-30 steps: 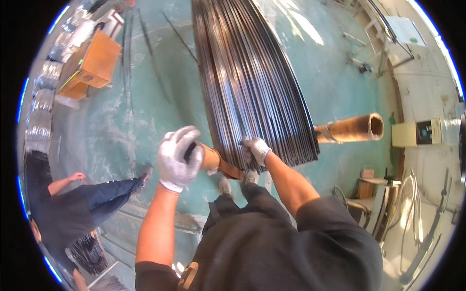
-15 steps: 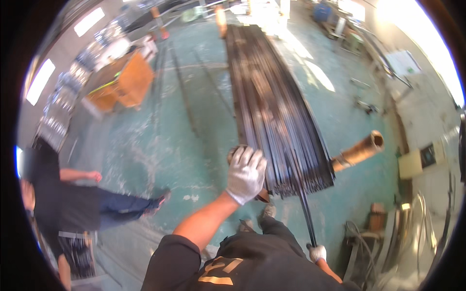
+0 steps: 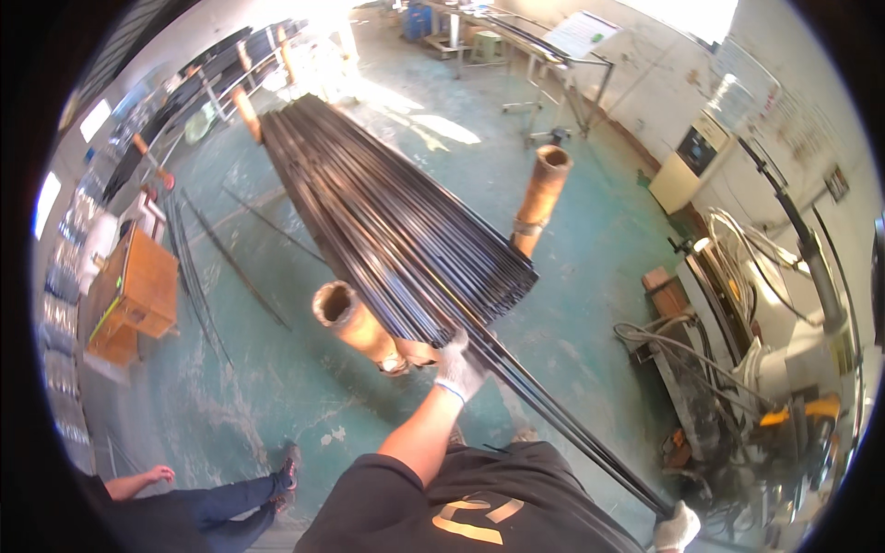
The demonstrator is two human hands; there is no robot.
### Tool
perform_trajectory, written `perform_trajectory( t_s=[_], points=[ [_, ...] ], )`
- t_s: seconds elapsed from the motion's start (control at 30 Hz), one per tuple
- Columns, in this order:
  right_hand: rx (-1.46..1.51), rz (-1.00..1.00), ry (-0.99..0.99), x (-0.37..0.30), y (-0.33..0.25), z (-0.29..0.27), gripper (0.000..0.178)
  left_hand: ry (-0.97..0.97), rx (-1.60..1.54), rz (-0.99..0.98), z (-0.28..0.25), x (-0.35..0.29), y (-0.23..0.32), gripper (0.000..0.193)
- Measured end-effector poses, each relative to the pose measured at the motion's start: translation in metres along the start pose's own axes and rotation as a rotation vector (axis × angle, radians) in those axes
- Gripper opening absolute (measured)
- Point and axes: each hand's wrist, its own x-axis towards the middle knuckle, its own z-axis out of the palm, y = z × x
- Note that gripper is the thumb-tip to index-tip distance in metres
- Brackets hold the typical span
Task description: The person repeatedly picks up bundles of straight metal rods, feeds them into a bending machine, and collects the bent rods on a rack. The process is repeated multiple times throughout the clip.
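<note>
Several long, thin black metal bars (image 3: pixel 567 419) slant from the big stack of bars (image 3: pixel 387 207) down to the lower right. Their near ends are gripped in my right hand (image 3: pixel 678 528), in a pale work glove, out beside my body. My left hand (image 3: pixel 459 367), gloved too, is closed on the same bars where they leave the near end of the stack; its fingertips are partly hidden. The stack lies between upright rusty pipe posts, one of them the near left post (image 3: pixel 359 327) and another the right post (image 3: pixel 541 198).
At lower left another person's leg (image 3: pixel 235 498) reaches over the green floor. A wooden cabinet (image 3: pixel 134 290) stands at left, with loose bars (image 3: pixel 235 263) on the floor nearby. Machinery with hoses (image 3: pixel 687 350) fills the right side, below a water dispenser (image 3: pixel 693 157).
My view has swung to the right. My left hand has left the post top and closed on the bars. My right hand has drawn the bars farther out, down and right.
</note>
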Motion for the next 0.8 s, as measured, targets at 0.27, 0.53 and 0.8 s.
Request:
perform_trajectory(
  t_s=[0.27,0.53,0.8],
  points=[
    [0.127,-0.096,0.39,0.015,0.122,0.083,0.03,-0.189,0.221,0.024,0.069,-0.014,-0.086,0.013],
    [0.027,0.466,0.371,0.042,0.426,0.176,0.02,-0.49,0.393,-0.006,0.21,-0.024,-0.176,0.018],
    [2.897,0.482,0.578,0.143,0.342,0.085,0.043,-0.573,0.521,-0.194,0.302,-0.049,-0.46,0.023]
  ],
)
